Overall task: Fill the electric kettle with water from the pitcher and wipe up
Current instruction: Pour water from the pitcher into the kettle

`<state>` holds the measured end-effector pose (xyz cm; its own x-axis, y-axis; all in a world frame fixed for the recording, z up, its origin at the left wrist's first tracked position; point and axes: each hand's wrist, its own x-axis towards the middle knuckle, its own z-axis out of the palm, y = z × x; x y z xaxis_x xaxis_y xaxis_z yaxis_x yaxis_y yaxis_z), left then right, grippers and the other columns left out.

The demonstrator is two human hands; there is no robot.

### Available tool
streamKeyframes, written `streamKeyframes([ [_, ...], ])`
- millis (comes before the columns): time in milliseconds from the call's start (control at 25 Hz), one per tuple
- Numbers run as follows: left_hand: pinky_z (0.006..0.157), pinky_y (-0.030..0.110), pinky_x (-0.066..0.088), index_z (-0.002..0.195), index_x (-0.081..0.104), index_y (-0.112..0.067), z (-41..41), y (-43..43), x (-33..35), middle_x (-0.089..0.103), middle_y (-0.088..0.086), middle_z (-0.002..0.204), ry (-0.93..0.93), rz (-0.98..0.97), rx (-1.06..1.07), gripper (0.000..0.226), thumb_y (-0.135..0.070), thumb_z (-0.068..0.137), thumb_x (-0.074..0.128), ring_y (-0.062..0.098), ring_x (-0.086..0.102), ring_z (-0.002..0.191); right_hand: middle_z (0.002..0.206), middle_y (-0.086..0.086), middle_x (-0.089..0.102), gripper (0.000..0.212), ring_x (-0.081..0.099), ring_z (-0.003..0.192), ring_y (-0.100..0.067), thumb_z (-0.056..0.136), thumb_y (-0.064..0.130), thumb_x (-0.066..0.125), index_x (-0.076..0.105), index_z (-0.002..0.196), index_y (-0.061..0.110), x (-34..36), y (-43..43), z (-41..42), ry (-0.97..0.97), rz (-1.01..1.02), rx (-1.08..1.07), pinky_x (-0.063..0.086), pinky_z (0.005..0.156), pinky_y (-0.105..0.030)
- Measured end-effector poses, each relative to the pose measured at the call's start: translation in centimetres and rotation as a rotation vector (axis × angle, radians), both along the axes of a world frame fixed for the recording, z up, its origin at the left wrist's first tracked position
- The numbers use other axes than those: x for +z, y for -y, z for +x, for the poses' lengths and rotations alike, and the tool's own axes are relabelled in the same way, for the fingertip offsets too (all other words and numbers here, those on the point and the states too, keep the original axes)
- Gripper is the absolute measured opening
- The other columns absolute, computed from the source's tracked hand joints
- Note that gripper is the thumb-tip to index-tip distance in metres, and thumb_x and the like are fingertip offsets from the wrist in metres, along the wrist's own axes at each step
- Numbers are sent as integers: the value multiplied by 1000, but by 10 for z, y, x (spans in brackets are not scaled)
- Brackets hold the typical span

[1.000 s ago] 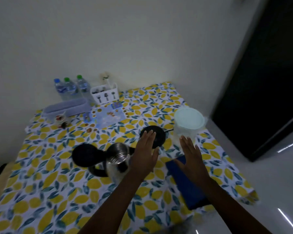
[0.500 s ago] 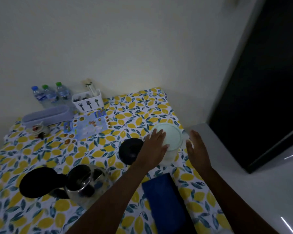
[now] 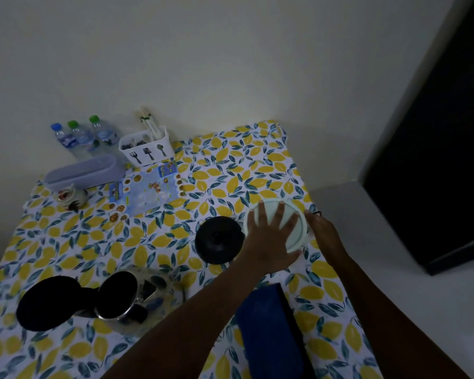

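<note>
The pitcher (image 3: 294,236) with a pale round lid stands near the table's right edge. My left hand (image 3: 271,236) lies flat on that lid, fingers spread. My right hand (image 3: 324,231) is against the pitcher's right side with its fingers curled down around it. The steel electric kettle (image 3: 132,296) sits at the front left, its black lid (image 3: 47,302) swung open. Its black round base (image 3: 219,240) rests just left of the pitcher. A folded blue cloth (image 3: 268,329) lies in front, partly under my left forearm.
On the lemon-print tablecloth (image 3: 230,165), at the back left by the wall, stand three water bottles (image 3: 80,136), a white cutlery holder (image 3: 147,149), a lilac tray (image 3: 82,170), a small ornament (image 3: 69,198) and a printed sheet (image 3: 148,188). A dark doorway (image 3: 435,132) is on the right.
Both hands have reached forward from above the blue cloth to the pitcher. The left now rests on the lid and the right is at the pitcher's side. The view has shifted right.
</note>
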<state>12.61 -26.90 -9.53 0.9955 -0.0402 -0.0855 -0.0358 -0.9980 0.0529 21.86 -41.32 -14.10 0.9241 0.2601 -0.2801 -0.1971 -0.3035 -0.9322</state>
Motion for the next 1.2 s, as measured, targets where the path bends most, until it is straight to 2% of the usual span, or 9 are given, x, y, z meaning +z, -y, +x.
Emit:
streamKeyframes([
  [200, 110, 74, 7, 151, 7, -28, 0, 2, 0, 5, 12, 163, 14, 37, 1, 89, -62, 81, 49, 55, -1, 143, 71, -5, 73, 52, 67, 70, -19, 93, 54, 50, 71, 68, 14, -2, 4, 9, -19, -36, 73, 49, 72, -39],
  [280, 111, 74, 8, 152, 6, -29, 0, 3, 1, 4, 12, 163, 3, 41, 8, 90, -61, 81, 51, 55, -1, 143, 53, 5, 65, 53, 60, 57, -14, 91, 54, 54, 65, 51, 21, -2, 2, 12, -60, -54, 52, 44, 64, -35],
  [360, 111, 73, 8, 152, 5, -29, 0, 3, 5, 3, 12, 163, -15, 39, 10, 93, -60, 80, 55, 54, -2, 143, 41, 5, 52, 56, 47, 48, -16, 88, 53, 59, 51, 42, 21, -1, -1, 13, -116, -40, 24, 37, 59, -34],
  [480, 109, 74, 5, 152, 4, -30, -6, 5, 11, 1, 10, 163, -36, 36, -8, 97, -52, 79, 63, 53, -3, 144, 47, 0, 36, 50, 33, 49, -19, 83, 47, 66, 42, 53, 15, -6, 0, 3, -164, 97, -42, 27, 62, -37],
  [560, 109, 75, 7, 152, 2, -31, -16, 8, 12, 0, 8, 164, -41, 46, -12, 98, -43, 78, 65, 53, -1, 144, 48, 1, 34, 50, 32, 48, -18, 79, 48, 67, 39, 50, 18, -14, 1, -9, -165, 123, -97, 26, 60, -37],
  [680, 109, 74, 11, 151, -5, -32, -34, 7, 15, -6, 6, 164, -64, 89, -9, 103, -39, 79, 68, 53, -1, 144, 42, 5, 36, 50, 33, 41, -12, 78, 46, 69, 40, 44, 23, -24, -1, -26, -174, 128, -186, 27, 56, -33],
  [840, 109, 74, 10, 151, -10, -32, -65, -4, 35, -10, 5, 164, -61, 106, -17, 100, -35, 85, 65, 55, -3, 143, 40, 8, 36, 41, 33, 39, -10, 81, 42, 68, 52, 60, 11, -20, -14, -54, -174, 202, -207, 29, 48, -28],
  [1000, 110, 74, 11, 151, -10, -31, -104, -28, 62, -9, 5, 164, -9, 141, 9, 103, -37, 84, 67, 55, -1, 143, 38, 7, 40, 45, 36, 36, -9, 79, 41, 69, 51, 42, 23, 15, -45, -82, -174, 179, -214, 32, 43, -26],
  [1200, 108, 75, 14, 151, -13, -26, -166, -60, 71, -11, 9, 163, 73, 124, 109, 104, -39, 85, 66, 57, 1, 142, 39, 11, 54, 39, 46, 32, -4, 75, 44, 73, 61, 43, 25, 56, -87, -120, -109, 129, -138, 38, 35, -17],
])
